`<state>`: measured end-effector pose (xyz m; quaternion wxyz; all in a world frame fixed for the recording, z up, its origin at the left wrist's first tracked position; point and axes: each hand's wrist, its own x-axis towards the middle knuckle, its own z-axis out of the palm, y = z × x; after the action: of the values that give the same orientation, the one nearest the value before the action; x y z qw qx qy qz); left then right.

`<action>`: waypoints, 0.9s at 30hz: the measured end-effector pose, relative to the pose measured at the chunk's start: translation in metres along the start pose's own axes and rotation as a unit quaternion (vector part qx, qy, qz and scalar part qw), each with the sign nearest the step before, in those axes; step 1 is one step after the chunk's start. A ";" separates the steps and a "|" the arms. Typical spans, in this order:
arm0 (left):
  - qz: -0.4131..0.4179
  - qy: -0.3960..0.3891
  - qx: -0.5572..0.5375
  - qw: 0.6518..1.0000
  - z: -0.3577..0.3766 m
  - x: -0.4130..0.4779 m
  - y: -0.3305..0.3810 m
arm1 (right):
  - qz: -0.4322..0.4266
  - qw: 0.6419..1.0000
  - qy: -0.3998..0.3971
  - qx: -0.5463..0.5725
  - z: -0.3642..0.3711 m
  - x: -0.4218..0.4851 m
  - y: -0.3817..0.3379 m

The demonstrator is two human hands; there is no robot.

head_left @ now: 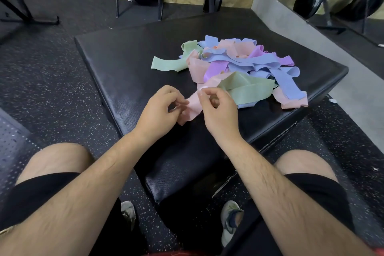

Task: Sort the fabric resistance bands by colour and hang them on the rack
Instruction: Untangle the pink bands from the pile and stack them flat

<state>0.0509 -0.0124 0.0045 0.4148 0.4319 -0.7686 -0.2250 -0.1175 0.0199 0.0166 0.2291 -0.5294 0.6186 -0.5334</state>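
I judge I'm mid-sort: my left hand (160, 108) and right hand (218, 110), fingers curled, both pinch a pink band (192, 108) at the mixed pile's (239, 64) near edge on the black pad (124, 58), and next it needs pulling free of the green band (245, 89).

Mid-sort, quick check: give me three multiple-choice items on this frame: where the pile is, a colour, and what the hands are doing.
1. Where does the band pile lie?
A) on the black padded platform
B) on the floor
C) on the person's lap

2. What colour is the held band?
A) green
B) pink
C) purple

3. What are the left hand and right hand doing?
A) both pinch the held band
B) only one holds it
C) both hang idle

Answers: 1 A, the pile rests on the platform's top. 2 B, the strip in the hands is pink. 3 A, each hand nips it.
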 end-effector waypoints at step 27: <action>-0.042 0.004 -0.100 0.994 -0.021 -0.003 0.019 | -0.067 0.983 -0.150 0.086 -0.006 -0.012 -0.025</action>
<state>0.0597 0.0004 0.0283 0.4495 0.4208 -0.7217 -0.3164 -0.1081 0.0363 0.0378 0.3277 -0.6224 0.4920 -0.5130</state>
